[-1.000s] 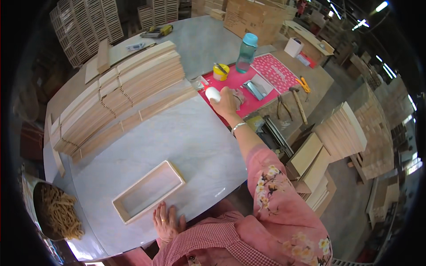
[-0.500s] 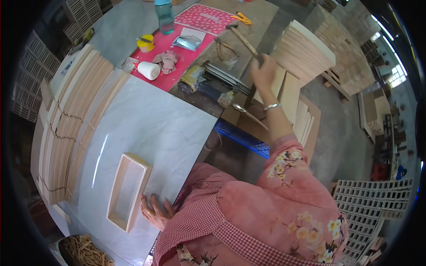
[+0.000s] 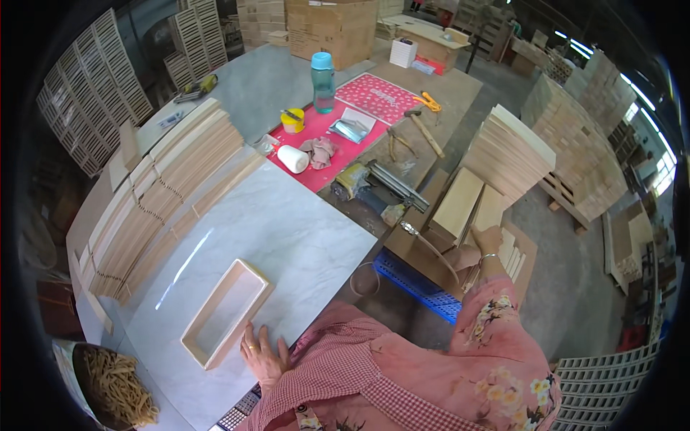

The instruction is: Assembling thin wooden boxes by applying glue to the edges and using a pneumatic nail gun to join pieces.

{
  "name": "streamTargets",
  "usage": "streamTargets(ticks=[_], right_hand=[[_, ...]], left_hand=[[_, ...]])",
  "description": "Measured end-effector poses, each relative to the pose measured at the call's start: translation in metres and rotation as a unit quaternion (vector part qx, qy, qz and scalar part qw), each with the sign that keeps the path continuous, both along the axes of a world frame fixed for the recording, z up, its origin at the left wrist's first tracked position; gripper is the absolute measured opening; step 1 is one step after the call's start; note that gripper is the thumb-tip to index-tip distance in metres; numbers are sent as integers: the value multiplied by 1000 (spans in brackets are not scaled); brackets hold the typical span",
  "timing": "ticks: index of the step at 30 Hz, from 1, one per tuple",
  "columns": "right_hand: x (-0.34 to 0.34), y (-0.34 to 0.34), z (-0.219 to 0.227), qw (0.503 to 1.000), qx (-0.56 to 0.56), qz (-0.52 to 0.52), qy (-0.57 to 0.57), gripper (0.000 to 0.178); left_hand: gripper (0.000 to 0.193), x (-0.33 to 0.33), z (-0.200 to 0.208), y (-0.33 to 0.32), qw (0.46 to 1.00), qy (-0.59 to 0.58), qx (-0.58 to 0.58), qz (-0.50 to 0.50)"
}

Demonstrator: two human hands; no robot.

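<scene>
A shallow rectangular wooden frame [image 3: 248, 316] lies on the glossy marble-patterned tabletop [image 3: 302, 223]. Beside its near right corner rests my left hand [image 3: 264, 358], fingers spread, a ring on one of them; the fingertips are at or close to the frame's side. Out to the right, my right hand [image 3: 489, 243], with a bracelet at the wrist, is bent over the near end of pale wooden boards [image 3: 460, 202] and grips at a board's edge; part of its fingers is hidden. The hammer [image 3: 425, 135] lies on the bench's far right part, out of my hands.
Long wooden strips [image 3: 162, 190] are stacked along the left. A nail gun [image 3: 395, 188] with an air hose [image 3: 435, 251], pincers [image 3: 399, 144], a white glue bottle [image 3: 293, 159] and a blue water bottle [image 3: 323, 86] occupy the bench. A bin of wood shavings [image 3: 118, 384] stands lower left.
My right hand has let go of the hammer, which now lies on the bench, and has come down to the boards. My left hand stays by the frame. The view has tilted up.
</scene>
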State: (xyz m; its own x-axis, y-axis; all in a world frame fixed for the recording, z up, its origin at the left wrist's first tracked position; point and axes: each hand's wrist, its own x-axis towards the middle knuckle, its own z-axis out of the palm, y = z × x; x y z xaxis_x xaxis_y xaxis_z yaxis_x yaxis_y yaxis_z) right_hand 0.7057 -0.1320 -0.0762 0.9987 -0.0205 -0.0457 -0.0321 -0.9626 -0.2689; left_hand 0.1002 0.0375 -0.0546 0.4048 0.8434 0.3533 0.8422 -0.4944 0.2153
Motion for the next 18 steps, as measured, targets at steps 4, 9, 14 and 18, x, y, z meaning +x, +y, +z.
streamTargets(ticks=[4,9,14,18], right_hand=[[-1,-1,4,991,58,-78,-93,79],[-37,17,7,921,251,71,-288,74],[-143,141,76,824,428,349,-130,66],[-234,226,123,635,354,684,-58,74]], left_hand=[[46,3,2,4,1000,-20,-2,-12],[44,1,7,6,998,-61,0,-24],[40,-19,5,-6,978,-203,-44,-27],[26,-48,22,-19,966,-242,-32,81]])
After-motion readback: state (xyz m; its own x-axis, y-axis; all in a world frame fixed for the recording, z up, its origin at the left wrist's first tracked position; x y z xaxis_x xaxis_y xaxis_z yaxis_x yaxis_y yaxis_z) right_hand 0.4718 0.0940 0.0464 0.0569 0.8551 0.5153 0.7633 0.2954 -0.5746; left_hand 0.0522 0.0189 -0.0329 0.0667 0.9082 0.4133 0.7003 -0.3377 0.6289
